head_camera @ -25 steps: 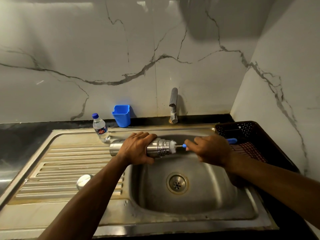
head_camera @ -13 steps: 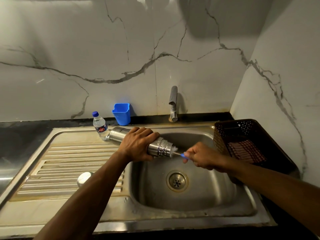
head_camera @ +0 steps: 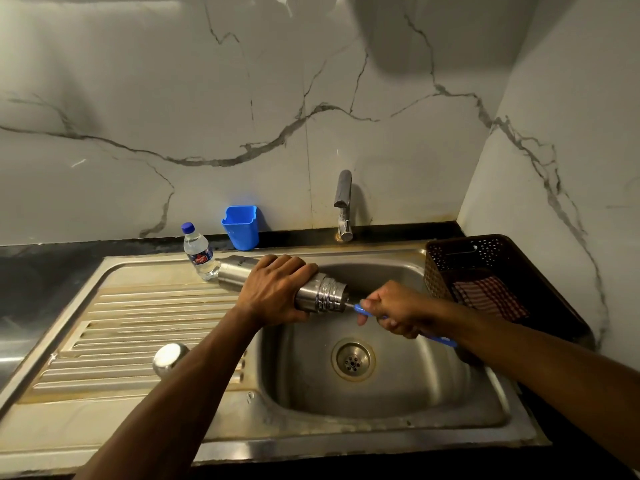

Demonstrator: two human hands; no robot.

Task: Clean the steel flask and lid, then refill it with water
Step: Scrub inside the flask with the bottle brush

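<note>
Lid (head_camera: 170, 355) rests on draining board, well left of basin; left hand (head_camera: 275, 292) wraps steel flask (head_camera: 318, 294) mid-body, held over sink (head_camera: 346, 431); flask long axis runs left-right, near level, base toward water bottle (head_camera: 198, 252), threaded mouth pointing right, tipped slightly down; right hand (head_camera: 394, 311) just right of mouth, fingers curled round blue bottle brush (head_camera: 360, 309); brush shaft in line with flask axis, head inside mouth.

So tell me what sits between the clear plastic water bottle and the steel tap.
In the head view, a blue plastic cup stands between the bottle and tap.
</note>
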